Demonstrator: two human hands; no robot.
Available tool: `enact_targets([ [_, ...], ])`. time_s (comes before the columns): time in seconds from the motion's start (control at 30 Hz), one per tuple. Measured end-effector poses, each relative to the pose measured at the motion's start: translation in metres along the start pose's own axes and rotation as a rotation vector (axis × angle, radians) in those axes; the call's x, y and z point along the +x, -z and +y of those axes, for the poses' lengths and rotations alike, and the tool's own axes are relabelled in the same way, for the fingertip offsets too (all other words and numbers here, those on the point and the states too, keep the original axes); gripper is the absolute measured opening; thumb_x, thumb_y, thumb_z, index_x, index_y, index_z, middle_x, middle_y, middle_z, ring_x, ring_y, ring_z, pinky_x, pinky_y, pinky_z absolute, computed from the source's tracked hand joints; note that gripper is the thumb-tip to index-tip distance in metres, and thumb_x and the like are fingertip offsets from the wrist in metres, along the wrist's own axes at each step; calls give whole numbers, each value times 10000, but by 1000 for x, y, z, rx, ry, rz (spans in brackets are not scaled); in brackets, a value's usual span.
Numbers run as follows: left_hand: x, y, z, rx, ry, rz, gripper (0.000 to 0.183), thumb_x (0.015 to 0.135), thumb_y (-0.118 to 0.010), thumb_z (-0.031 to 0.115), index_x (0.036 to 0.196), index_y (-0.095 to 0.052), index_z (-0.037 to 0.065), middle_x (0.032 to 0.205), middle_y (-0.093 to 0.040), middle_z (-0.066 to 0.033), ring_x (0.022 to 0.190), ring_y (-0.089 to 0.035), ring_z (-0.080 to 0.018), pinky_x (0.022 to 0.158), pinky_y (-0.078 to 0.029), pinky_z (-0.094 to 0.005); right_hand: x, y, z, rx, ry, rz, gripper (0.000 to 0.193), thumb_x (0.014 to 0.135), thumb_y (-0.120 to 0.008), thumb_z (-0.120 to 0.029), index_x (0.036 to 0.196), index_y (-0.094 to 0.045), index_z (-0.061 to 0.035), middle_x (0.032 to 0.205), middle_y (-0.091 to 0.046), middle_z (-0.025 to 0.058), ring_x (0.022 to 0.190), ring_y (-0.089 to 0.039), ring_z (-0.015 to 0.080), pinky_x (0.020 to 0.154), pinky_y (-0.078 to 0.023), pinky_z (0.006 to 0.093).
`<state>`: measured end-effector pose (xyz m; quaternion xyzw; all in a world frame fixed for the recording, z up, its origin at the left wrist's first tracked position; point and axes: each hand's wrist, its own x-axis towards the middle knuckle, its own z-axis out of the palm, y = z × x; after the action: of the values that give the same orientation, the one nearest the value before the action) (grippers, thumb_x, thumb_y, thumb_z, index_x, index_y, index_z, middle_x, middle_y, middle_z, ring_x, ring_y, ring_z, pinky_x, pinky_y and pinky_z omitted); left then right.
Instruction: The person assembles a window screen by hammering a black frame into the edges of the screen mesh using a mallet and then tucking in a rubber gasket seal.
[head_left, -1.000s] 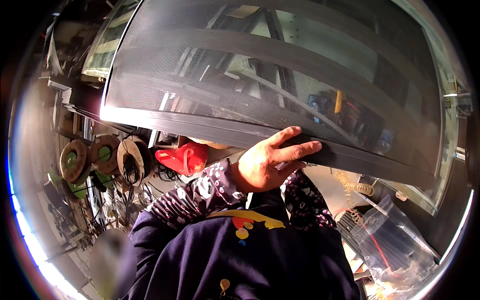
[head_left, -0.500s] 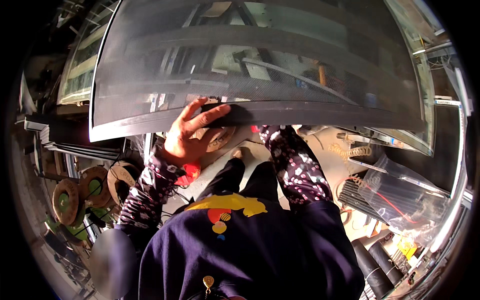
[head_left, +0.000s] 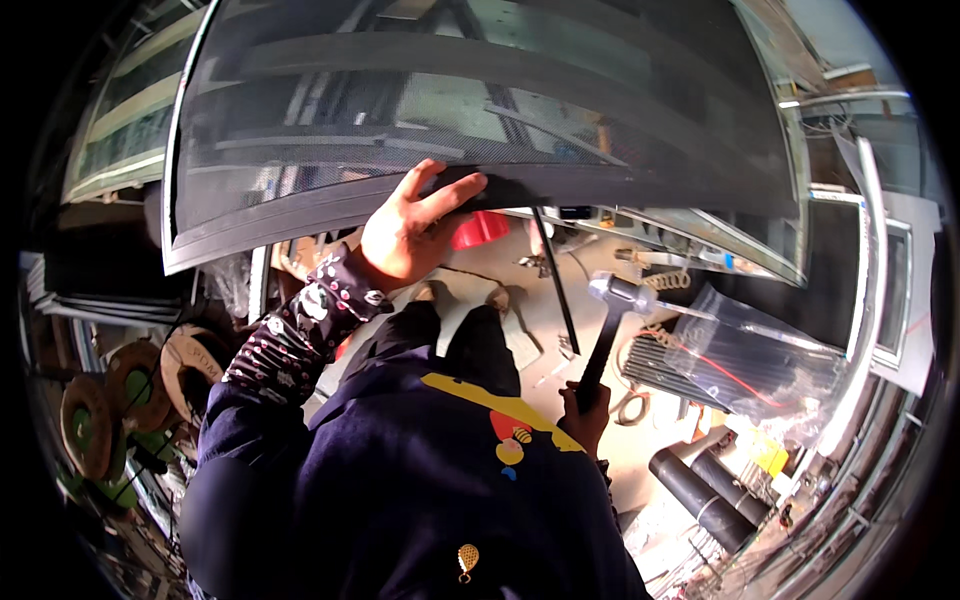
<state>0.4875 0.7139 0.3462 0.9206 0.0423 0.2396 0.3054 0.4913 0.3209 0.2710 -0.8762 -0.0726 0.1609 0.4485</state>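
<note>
A dark mesh screen panel (head_left: 330, 205) with a black frame stretches across the far side, its near edge facing me. My left hand (head_left: 402, 238) grips that edge near its middle, two fingers spread over the top and the thumb side hidden beneath. To the right and nearer my body, my right hand (head_left: 588, 420) is closed round the black handle of a hammer (head_left: 604, 345). The hammer stands head up, its pale metal head below the panel's edge and apart from it. Much of my right forearm is hidden by my dark top.
Wooden spools (head_left: 135, 385) stand at the left. A red round object (head_left: 480, 230) shows under the panel, with a thin black bar (head_left: 556, 285) beside it. On the right lie plastic-wrapped dark strips (head_left: 740, 350), black rolls (head_left: 700, 500) and a coiled hose (head_left: 665, 280).
My right hand has come out from under the panel and now holds a hammer at my right side. The left hand keeps its place on the frame edge; the whole view has shifted.
</note>
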Motion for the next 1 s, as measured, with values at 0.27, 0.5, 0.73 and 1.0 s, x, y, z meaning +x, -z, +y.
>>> enact_targets([
  [0.27,24,-33,19,-185,34,73,438,740,-674,-43,1166,-583,-1,1189,-595,-124,1086,-532,-369,950,-460,-382,56,19,-127,-52,201,-67,223,900,-597,-131,1051,-501,1,744,-628,80,636,-623,153,608,-497,289],
  [0.5,45,-63,34,-300,24,135,446,772,-629,-56,1208,-565,15,1187,-588,-144,1094,-557,-338,882,-512,-359,89,22,-180,-365,159,-49,293,941,-531,-178,1138,-452,25,697,-568,161,604,-586,300,588,-467,373],
  [0.73,58,-74,44,-498,148,131,386,796,-615,-55,1177,-569,-8,1113,-604,-173,1051,-570,-355,864,-516,-378,98,30,-168,-422,69,-129,250,936,-528,-190,1078,-485,11,752,-608,222,695,-612,418,619,-473,442],
  [1.0,51,-80,35,-390,67,160,407,784,-635,-59,1184,-589,-5,1146,-612,-142,1063,-584,-338,842,-538,-340,97,75,-240,-117,170,117,272,969,-516,-331,978,-508,-60,621,-512,7,495,-490,109,416,-389,262],
])
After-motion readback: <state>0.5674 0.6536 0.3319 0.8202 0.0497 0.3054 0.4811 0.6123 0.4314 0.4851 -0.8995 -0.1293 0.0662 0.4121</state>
